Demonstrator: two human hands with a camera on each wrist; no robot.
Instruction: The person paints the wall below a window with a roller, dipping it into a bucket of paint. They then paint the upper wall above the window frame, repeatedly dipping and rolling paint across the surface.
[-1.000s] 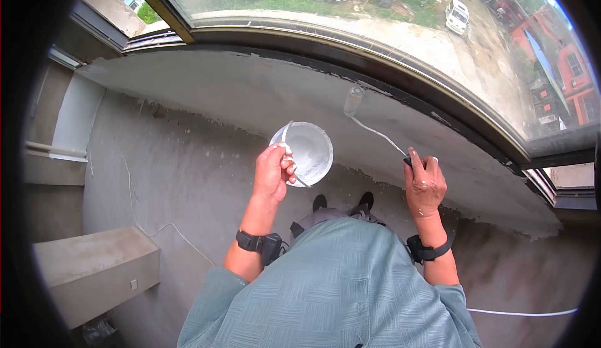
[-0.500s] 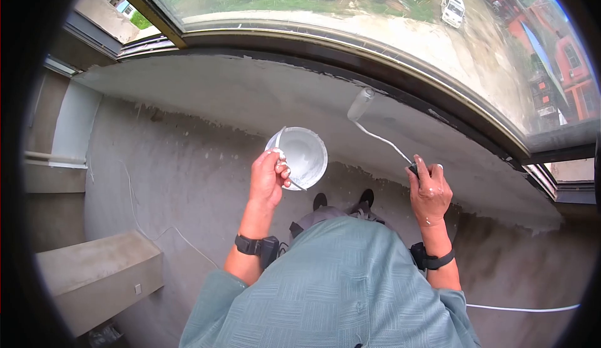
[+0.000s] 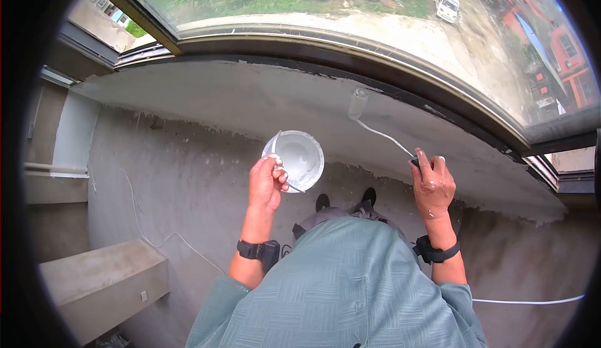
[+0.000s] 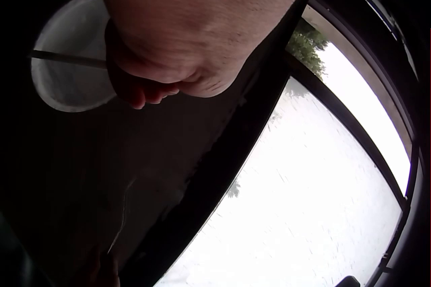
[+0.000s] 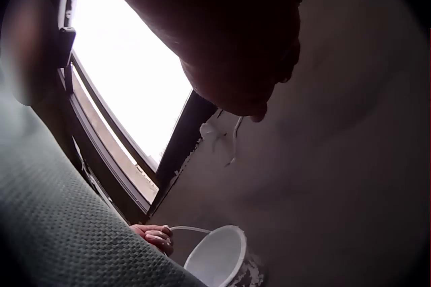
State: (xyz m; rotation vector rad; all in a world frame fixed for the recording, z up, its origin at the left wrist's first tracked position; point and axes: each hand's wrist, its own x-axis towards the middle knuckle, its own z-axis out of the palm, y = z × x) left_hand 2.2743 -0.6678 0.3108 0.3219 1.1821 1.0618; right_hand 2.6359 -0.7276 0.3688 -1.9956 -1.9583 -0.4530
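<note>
A white bucket (image 3: 305, 157) hangs from my left hand (image 3: 265, 184), whose fingers curl round its thin handle (image 3: 275, 143). Pale paint coats the inside of the bucket. My right hand (image 3: 434, 186) grips the dark handle of a paint roller (image 3: 358, 102). Its bent wire frame (image 3: 388, 136) reaches up and left to the white sleeve, which lies over the pale wall (image 3: 263, 94) just below the window. White spots mark the fingers of both hands. In the right wrist view, the bucket (image 5: 221, 257) shows at lower centre; my right hand (image 5: 232, 65) is dark and hides the roller's grip.
A dark window frame (image 3: 300, 46) runs above the wall, with a ragged coating edge lower down. A concrete block (image 3: 103, 279) stands at the lower left near a thin cable (image 3: 134, 204). A white cord (image 3: 529, 301) lies at the right. Dark shoes (image 3: 369, 196) show below the bucket.
The roller and my right hand have shifted slightly to the right along the wall. The bucket stays in my left hand, and the head view has drifted a little.
</note>
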